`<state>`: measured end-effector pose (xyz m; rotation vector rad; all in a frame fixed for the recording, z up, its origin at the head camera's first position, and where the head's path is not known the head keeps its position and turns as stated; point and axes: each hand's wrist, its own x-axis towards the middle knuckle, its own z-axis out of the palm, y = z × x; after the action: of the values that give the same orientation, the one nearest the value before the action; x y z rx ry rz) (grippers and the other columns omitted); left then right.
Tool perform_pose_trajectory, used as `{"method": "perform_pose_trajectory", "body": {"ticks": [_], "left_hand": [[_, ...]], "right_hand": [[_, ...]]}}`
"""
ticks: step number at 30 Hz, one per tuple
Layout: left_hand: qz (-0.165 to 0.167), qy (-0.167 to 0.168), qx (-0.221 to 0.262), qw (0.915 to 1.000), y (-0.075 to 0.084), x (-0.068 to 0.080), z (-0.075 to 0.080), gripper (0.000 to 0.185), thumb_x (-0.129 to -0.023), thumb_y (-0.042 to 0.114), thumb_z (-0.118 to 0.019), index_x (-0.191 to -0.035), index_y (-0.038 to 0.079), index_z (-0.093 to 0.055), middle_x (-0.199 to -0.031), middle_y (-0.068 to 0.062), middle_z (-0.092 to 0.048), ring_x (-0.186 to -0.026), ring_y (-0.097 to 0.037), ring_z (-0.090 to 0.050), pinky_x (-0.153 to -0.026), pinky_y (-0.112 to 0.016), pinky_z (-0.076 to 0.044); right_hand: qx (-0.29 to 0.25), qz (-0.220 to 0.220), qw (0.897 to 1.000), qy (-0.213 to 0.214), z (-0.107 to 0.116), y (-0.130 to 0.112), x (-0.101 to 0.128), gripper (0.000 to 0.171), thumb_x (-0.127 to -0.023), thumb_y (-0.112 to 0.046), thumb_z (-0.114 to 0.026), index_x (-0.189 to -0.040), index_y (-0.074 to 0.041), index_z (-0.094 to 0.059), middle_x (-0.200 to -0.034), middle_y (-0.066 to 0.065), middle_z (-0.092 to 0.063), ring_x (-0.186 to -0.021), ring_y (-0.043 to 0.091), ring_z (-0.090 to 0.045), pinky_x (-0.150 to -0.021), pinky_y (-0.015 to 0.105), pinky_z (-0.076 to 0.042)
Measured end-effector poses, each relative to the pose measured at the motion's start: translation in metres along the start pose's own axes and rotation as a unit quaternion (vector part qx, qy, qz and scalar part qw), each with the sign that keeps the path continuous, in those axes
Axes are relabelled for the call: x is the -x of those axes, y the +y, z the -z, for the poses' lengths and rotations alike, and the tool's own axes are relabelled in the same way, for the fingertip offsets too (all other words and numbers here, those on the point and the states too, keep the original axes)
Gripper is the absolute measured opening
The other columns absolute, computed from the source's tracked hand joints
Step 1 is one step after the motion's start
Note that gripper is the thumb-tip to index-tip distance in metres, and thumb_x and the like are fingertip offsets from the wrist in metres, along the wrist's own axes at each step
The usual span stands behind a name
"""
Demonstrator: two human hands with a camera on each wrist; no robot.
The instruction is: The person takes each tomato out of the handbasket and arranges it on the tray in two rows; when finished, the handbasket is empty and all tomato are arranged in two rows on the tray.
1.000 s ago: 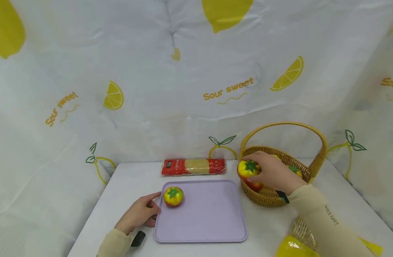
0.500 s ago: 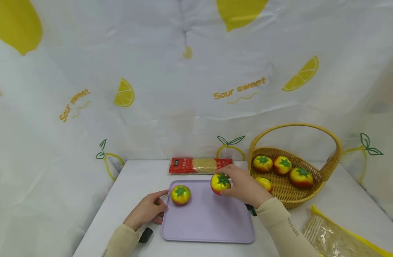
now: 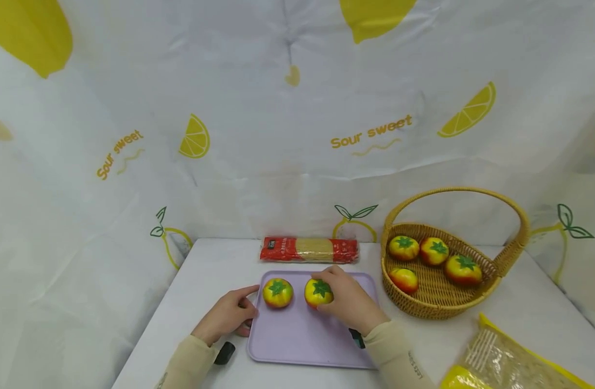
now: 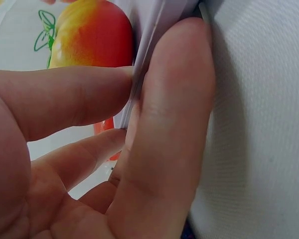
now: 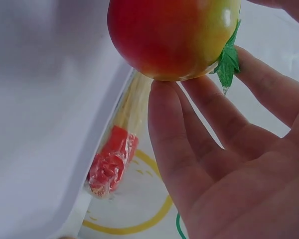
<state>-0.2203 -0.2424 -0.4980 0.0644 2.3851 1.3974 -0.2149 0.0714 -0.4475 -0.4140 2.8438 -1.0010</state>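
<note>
The right hand (image 3: 348,302) curls its fingers (image 5: 189,129) round a red-and-yellow toy tomato with a green leafy cap (image 3: 319,292), holding it low over the far half of the flat lilac plastic tray (image 3: 297,346); whether the fruit already touches the tray cannot be told. The left hand (image 3: 227,319) pinches the tray's left rim between thumb and fingers (image 4: 164,124), just beside a second red-and-yellow toy tomato (image 3: 278,292) that sits near the tray's far left corner. Beyond the tray's far edge, a long packet of dry noodles with red ends (image 3: 309,249) lies along the back edge of the white table (image 3: 210,270). At the table's right side stands a round woven wicker basket with a hoop handle (image 3: 438,302), holding four more tomatoes. A yellow-edged clear bag (image 3: 506,362) lies at the near right corner.
</note>
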Motion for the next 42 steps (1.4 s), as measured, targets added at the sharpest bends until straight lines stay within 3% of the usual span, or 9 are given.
{"method": "perform_pose_trajectory", "body": {"ticks": [16, 23, 42], "left_hand": [[-0.002, -0.004, 0.000, 1.0000, 0.002, 0.001, 0.000, 0.068, -0.098, 0.006, -0.073, -0.161, 0.006, -0.050, -0.094, -0.009, -0.064, -0.072, -0.018, -0.065, -0.062, -0.037, -0.068], [-0.007, -0.007, 0.007, 0.9999, 0.003, 0.003, 0.000, 0.068, -0.097, 0.005, -0.073, -0.161, 0.004, -0.048, -0.093, -0.010, -0.064, -0.064, -0.016, -0.065, -0.061, -0.037, -0.068], [-0.012, -0.011, 0.008, 0.9998, 0.000, 0.001, 0.000, 0.069, -0.098, 0.006, -0.073, -0.162, 0.004, -0.048, -0.094, -0.010, -0.064, -0.064, -0.016, -0.065, -0.062, -0.038, -0.068]], "right_hand": [[0.002, 0.019, 1.000, 0.004, -0.011, 0.000, -0.001, 0.061, -0.085, -0.011, -0.092, -0.142, -0.009, -0.070, -0.131, 0.004, -0.065, -0.120, 0.024, -0.064, -0.113, 0.051, -0.056], [0.003, 0.033, 0.999, 0.003, -0.013, -0.001, -0.002, 0.062, -0.084, -0.010, -0.092, -0.141, -0.007, -0.070, -0.132, 0.007, -0.066, -0.122, 0.027, -0.064, -0.113, 0.054, -0.055], [0.008, 0.031, 0.999, 0.002, -0.015, 0.001, -0.002, 0.062, -0.088, -0.013, -0.090, -0.145, -0.012, -0.068, -0.138, 0.005, -0.066, -0.126, 0.026, -0.063, -0.115, 0.053, -0.054]]}}
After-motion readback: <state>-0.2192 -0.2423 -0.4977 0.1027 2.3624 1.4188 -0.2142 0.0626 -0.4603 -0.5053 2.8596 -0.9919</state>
